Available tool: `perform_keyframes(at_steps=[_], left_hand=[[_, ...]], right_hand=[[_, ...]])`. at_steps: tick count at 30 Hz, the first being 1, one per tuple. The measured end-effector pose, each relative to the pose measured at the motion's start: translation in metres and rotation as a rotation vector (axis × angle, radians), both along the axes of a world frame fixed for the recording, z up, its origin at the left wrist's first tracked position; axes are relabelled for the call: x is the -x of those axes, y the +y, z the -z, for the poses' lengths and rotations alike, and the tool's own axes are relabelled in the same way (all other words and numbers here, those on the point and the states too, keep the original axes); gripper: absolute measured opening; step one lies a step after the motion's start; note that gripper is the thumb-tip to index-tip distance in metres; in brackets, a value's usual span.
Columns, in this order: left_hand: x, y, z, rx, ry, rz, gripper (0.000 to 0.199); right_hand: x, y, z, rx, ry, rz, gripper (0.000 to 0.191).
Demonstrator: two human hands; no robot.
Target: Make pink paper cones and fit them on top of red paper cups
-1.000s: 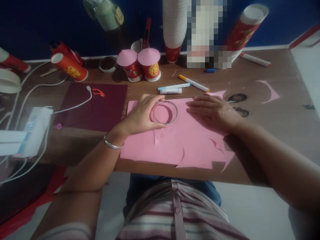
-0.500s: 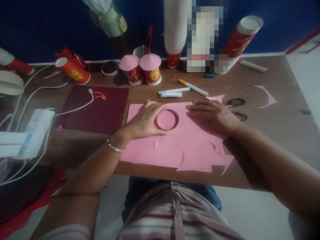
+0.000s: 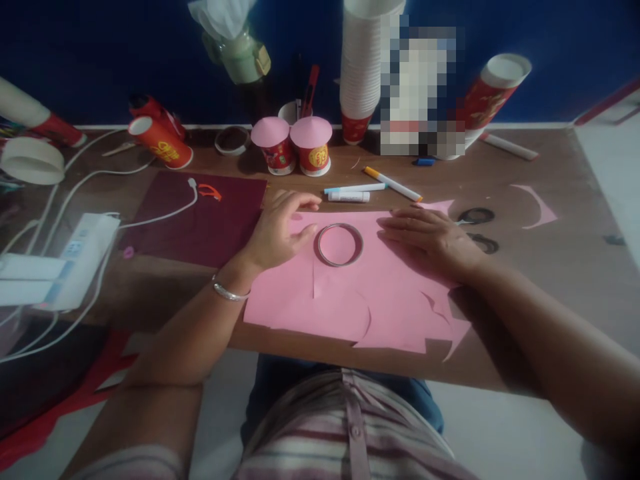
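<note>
A thin round ring, like a roll of tape, lies flat on the sheet of pink paper. Just left of it my left hand is open, thumb and fingers apart, holding nothing and not touching the ring. My right hand lies flat on the right part of the paper, fingers stretched out. The paper has curved cuts and a ragged lower right edge. Partly under and beside my right hand are scissors with black handles; their blades are mostly hidden.
Behind the paper lie a glue stick and markers. Two red paper cups with pink cone tops stand farther back, near a tall stack of cups. At left are a dark red sheet and a white power strip with cables.
My left hand has let go of the ring and drawn back to the left. The right hand stays flat on the paper. The whole view has shifted slightly.
</note>
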State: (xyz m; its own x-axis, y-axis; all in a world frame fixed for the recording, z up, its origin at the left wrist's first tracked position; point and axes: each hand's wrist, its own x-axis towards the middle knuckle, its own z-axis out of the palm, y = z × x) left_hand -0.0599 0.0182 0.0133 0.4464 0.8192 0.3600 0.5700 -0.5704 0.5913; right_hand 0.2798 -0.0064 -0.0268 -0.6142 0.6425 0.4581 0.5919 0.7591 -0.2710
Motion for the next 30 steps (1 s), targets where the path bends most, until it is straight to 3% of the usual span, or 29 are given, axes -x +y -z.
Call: perform_keyframes(at_steps=[7,12,16,22,30], left_hand=[[-0.003,-0.005,0.0,0.127,0.16,0.201,0.044],[-0.003,-0.004,-0.003,0.145,0.194,0.234,0.047],[-0.003,-0.004,-0.005,0.197,0.225,0.304,0.065],[0.001,-0.003,0.002,0.238,0.199,0.307,0.093],[0.0,-0.003,0.008,0.221,0.244,0.283,0.098]], right_hand=[[0.001,-0.001,0.0,0.031,-0.005,0.021,0.038],[-0.001,-0.001,0.0,0.02,-0.028,0.018,0.039],[-0.001,-0.001,-0.001,0.004,-0.029,0.001,0.037],[-0.003,-0.002,0.001,0.013,-0.01,0.022,0.038],[0.002,-0.004,-0.004,0.021,0.039,0.054,0.033]])
